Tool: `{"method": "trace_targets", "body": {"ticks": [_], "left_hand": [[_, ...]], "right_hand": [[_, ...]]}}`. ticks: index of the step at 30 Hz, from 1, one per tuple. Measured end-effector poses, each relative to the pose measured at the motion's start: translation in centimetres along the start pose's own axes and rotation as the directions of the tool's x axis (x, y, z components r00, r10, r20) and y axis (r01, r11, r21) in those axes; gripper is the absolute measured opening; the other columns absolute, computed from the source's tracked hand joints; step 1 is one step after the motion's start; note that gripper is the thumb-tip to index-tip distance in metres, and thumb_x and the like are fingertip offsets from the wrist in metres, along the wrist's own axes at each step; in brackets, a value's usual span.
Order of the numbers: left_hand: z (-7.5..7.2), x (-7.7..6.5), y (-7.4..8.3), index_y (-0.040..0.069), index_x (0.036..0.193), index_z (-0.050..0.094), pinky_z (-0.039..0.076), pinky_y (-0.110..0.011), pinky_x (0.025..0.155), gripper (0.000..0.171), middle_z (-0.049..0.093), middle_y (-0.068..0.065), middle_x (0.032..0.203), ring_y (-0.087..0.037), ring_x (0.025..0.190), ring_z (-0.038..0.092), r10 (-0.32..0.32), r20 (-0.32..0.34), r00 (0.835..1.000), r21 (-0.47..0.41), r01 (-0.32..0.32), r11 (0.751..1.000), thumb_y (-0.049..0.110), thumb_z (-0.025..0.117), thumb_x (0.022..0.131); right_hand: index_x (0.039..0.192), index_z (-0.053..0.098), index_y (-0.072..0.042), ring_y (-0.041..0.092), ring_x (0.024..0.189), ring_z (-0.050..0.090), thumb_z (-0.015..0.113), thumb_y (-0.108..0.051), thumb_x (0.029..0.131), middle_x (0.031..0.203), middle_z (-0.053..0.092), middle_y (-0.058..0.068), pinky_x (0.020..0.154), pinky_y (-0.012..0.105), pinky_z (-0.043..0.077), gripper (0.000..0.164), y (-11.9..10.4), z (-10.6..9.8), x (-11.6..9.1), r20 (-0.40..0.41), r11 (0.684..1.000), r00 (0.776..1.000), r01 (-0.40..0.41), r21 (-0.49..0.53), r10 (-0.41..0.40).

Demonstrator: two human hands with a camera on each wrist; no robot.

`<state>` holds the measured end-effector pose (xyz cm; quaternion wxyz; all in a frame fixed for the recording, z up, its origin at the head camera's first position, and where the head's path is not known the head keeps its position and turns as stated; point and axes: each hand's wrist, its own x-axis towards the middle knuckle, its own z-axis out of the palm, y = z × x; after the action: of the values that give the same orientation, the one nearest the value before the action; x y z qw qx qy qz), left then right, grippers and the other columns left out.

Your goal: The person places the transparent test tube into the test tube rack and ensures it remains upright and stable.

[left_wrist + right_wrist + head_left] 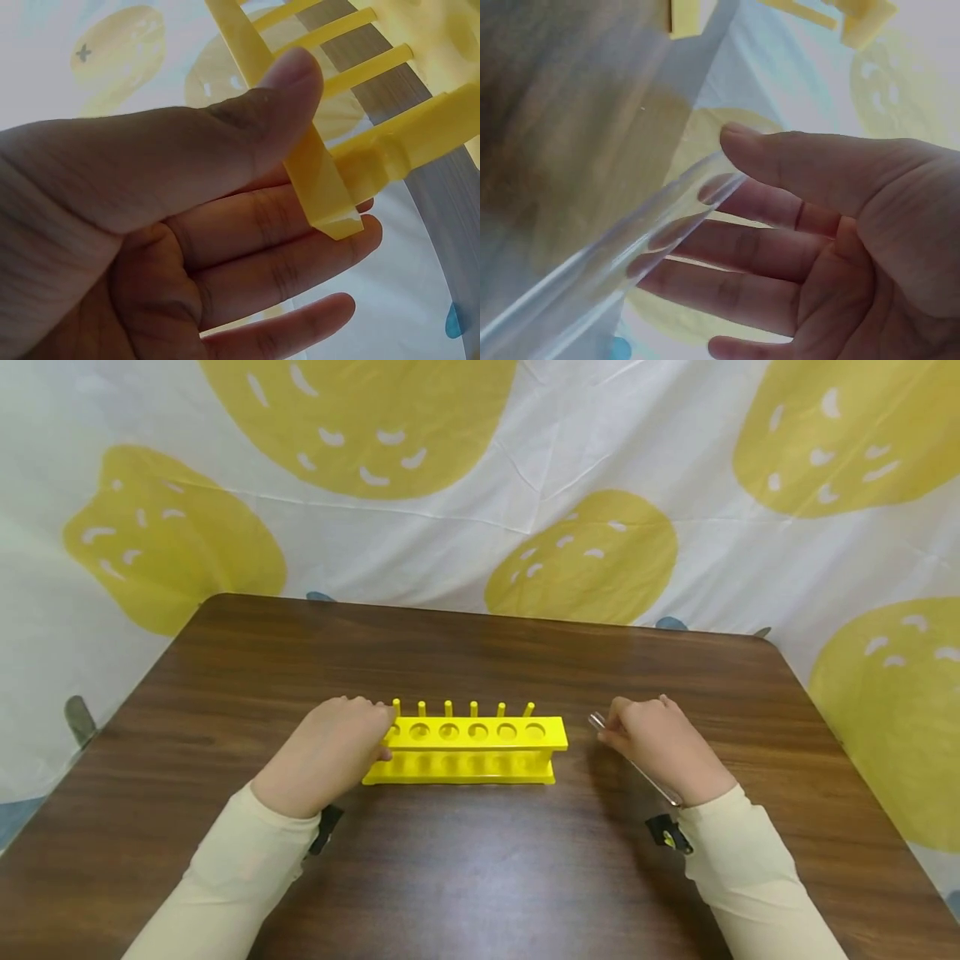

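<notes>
A yellow test tube rack [480, 743] stands at the middle of the table, with a row of round holes and several short pegs behind them. My left hand [327, 752] grips its left end; in the left wrist view the thumb [296, 79] lies on one side of the yellow top bar and the fingers on the other. To the right of the rack, my right hand [663, 743] pinches a clear test tube [622, 259] near one end between thumb and fingers. The tube slants down toward the wrist in the head view, partly behind the hand.
The brown wood-grain table [480, 877] has rounded far corners. Behind it hangs a white cloth [420, 552] with large yellow lemon prints. Small dark wrist cameras [667, 833] sit under both cuffs.
</notes>
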<state>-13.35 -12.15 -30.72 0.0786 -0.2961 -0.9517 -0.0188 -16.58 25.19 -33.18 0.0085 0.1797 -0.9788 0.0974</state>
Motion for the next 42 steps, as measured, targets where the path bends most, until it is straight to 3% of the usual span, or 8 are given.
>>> {"method": "trace_targets", "body": {"ticks": [3,7,12,17,22,30,36,42], "left_hand": [[0.0,-0.1,-0.1,0.003,0.089,0.069,0.051,-0.034,0.060,0.029,0.064,-0.004,0.071,-0.019,0.062,0.056,-0.004,0.003,1.000,-0.004,0.004,1.000,0.016,0.092,0.077],[0.0,0.0,-0.1,0.003,0.089,0.070,0.051,-0.034,0.061,0.029,0.065,-0.005,0.072,-0.020,0.062,0.056,-0.004,0.000,1.000,-0.005,0.004,1.000,0.015,0.092,0.077],[0.1,0.1,0.0,0.004,0.085,0.068,0.050,-0.033,0.059,0.028,0.064,-0.004,0.070,-0.019,0.061,0.056,0.002,-0.020,1.000,-0.007,-0.002,1.000,0.014,0.093,0.076],[0.3,0.1,0.1,0.005,0.080,0.066,0.047,-0.032,0.056,0.030,0.060,-0.003,0.065,-0.018,0.057,0.052,0.010,-0.051,0.999,-0.005,-0.011,1.000,0.012,0.094,0.074],[0.4,0.1,0.1,0.005,0.078,0.064,0.046,-0.030,0.054,0.031,0.057,-0.002,0.062,-0.018,0.055,0.050,0.016,-0.061,0.998,-0.011,-0.016,1.000,0.011,0.094,0.073],[0.1,0.2,-0.5,0.003,0.092,0.072,0.056,-0.031,0.060,0.026,0.070,-0.004,0.077,-0.017,0.063,0.061,-0.021,0.021,1.000,-0.130,0.023,0.991,0.009,0.092,0.076],[0.0,0.3,-0.6,0.002,0.094,0.073,0.055,-0.030,0.059,0.029,0.070,-0.004,0.077,-0.016,0.061,0.059,-0.016,0.029,0.999,-0.139,0.020,0.990,0.010,0.093,0.076],[0.0,0.3,-0.6,0.001,0.095,0.073,0.054,-0.029,0.058,0.030,0.069,-0.004,0.076,-0.015,0.060,0.057,-0.022,0.034,0.999,-0.140,0.026,0.990,0.010,0.093,0.075]], "right_hand": [[0.096,0.066,-0.003,0.027,0.079,0.072,0.077,-0.012,0.094,0.082,0.074,0.005,0.113,0.073,0.022,0.014,-0.2,-0.7,-0.1,-0.020,1.000,1.000,-0.007,0.010,0.007],[0.102,0.065,0.000,0.027,0.077,0.074,0.074,-0.012,0.096,0.084,0.076,0.009,0.115,0.073,0.017,0.017,-0.5,-1.4,-0.2,-0.069,1.000,0.998,-0.007,0.018,0.008],[0.106,0.065,0.002,0.032,0.075,0.073,0.074,-0.013,0.096,0.088,0.076,0.014,0.117,0.070,0.016,0.020,-0.8,-1.8,-0.4,-0.193,0.999,0.981,0.030,0.022,-0.025],[0.102,0.066,0.002,0.038,0.080,0.075,0.077,-0.011,0.093,0.082,0.075,0.016,0.117,0.069,0.020,0.019,-1.1,-2.1,-0.6,-0.345,0.995,0.935,0.095,0.035,-0.078],[0.099,0.065,0.003,0.041,0.084,0.075,0.079,-0.008,0.091,0.102,0.075,0.023,0.119,0.064,0.023,0.020,-1.8,-2.4,-0.9,-0.459,0.986,0.882,0.149,0.070,-0.101],[0.095,0.064,0.001,0.038,0.102,0.073,0.081,-0.004,0.089,0.118,0.073,0.019,0.120,0.058,0.026,0.019,-2.7,-3.0,-1.4,-0.526,0.971,0.841,0.213,0.108,-0.126],[0.095,0.066,0.000,0.038,0.102,0.073,0.081,-0.003,0.088,0.112,0.075,0.017,0.119,0.058,0.027,0.017,-3.2,-3.3,-1.5,-0.547,0.964,0.829,0.228,0.139,-0.117],[0.097,0.068,0.000,0.036,0.103,0.074,0.081,-0.003,0.088,0.116,0.074,0.015,0.120,0.052,0.030,0.016,-3.9,-3.6,-1.8,-0.643,0.950,0.762,0.254,0.183,-0.080]]}}
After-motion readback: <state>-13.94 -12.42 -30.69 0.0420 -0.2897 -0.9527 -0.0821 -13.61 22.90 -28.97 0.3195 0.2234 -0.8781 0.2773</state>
